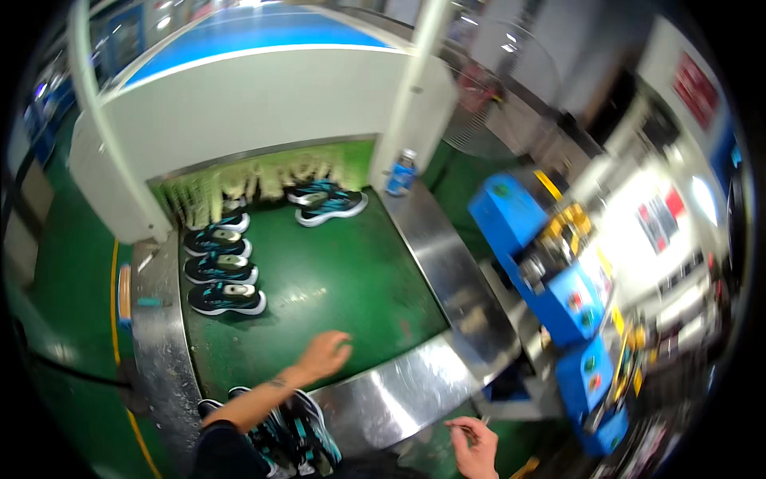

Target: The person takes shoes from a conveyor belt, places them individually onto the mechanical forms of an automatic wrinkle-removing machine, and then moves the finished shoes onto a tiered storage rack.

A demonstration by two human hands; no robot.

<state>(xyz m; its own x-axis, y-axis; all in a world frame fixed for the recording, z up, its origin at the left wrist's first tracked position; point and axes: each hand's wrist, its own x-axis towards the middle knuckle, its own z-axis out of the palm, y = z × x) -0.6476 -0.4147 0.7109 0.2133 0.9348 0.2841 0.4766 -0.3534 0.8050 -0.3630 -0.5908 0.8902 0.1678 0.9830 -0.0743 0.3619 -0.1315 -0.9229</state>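
Over the near part of the green conveyor belt (335,279), my left hand (325,355) is loosely open, with nothing seen in it. Its forearm crosses above several black-and-teal sneakers (303,431) at the lower edge, partly covered by my arm. My right hand (475,449) is lower right, beyond the metal ledge; its thumb and fingers are pinched together, and what they hold, if anything, is too small to make out. A row of matching sneakers (227,298) lines the belt's left side. Another pair (331,206) sits farther back on the right.
A white machine housing (255,104) with a bristle curtain (255,180) spans the belt's far end. Steel ledges (399,387) frame the belt. On the right one stands a blue-labelled bottle (401,173). Blue control boxes (576,299) and a fan (503,88) are at right.
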